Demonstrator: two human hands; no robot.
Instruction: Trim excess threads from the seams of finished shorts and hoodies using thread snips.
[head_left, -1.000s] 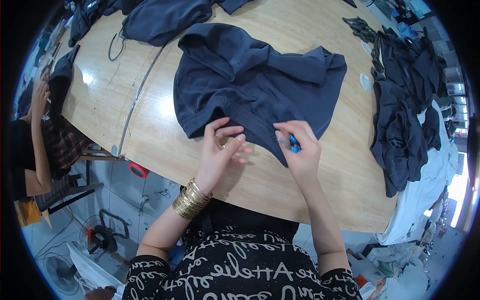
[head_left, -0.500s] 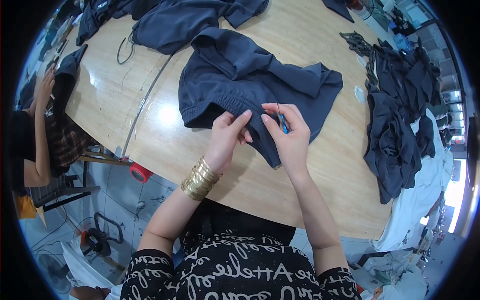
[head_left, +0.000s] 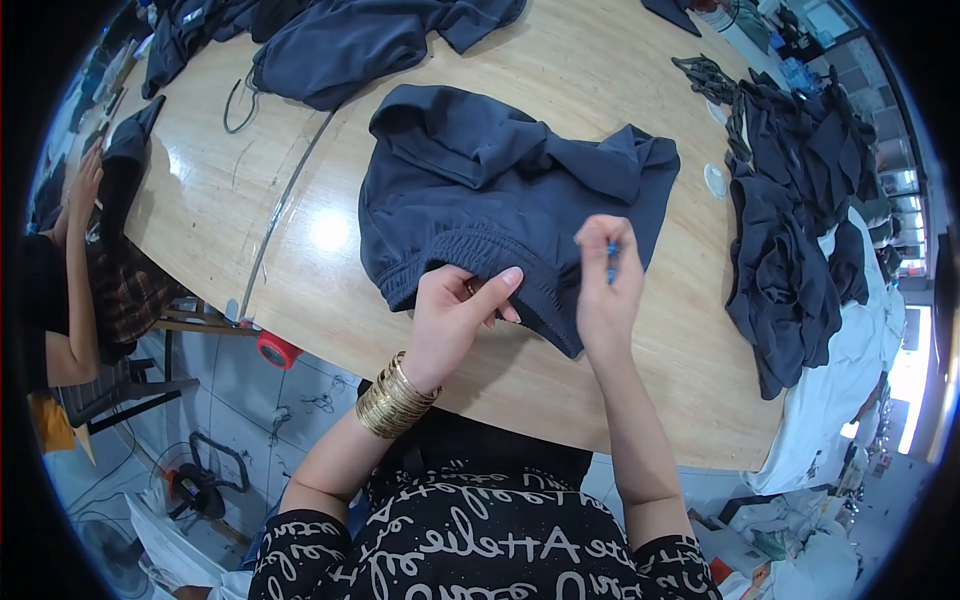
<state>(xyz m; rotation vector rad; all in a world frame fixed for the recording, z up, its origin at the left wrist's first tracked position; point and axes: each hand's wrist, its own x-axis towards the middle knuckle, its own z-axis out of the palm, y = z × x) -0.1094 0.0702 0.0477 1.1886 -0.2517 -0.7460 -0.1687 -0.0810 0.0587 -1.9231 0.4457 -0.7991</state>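
Dark navy elastic-waist trousers (head_left: 500, 200) lie crumpled on the table, waistband towards me. My left hand (head_left: 450, 325) grips the gathered waistband, thumb on top and fingers inside the opening. To the right of the waistband, my right hand (head_left: 615, 290) is raised just over the cloth with its fingers curled. Small blue-handled thread snips (head_left: 612, 262) are held in it, partly hidden by the fingers and blurred; their blades cannot be made out.
More dark garments (head_left: 340, 55) lie at the table's far left. A heap of dark clothing (head_left: 790, 270) lines the right edge beside white cloth (head_left: 835, 370). At left, another person's arm (head_left: 80, 230) rests by dark fabric. A red round object (head_left: 277, 349) sits below the table edge.
My right hand has lifted off the waistband and moved right with the snips. The waistband and my left hand have shifted slightly towards me.
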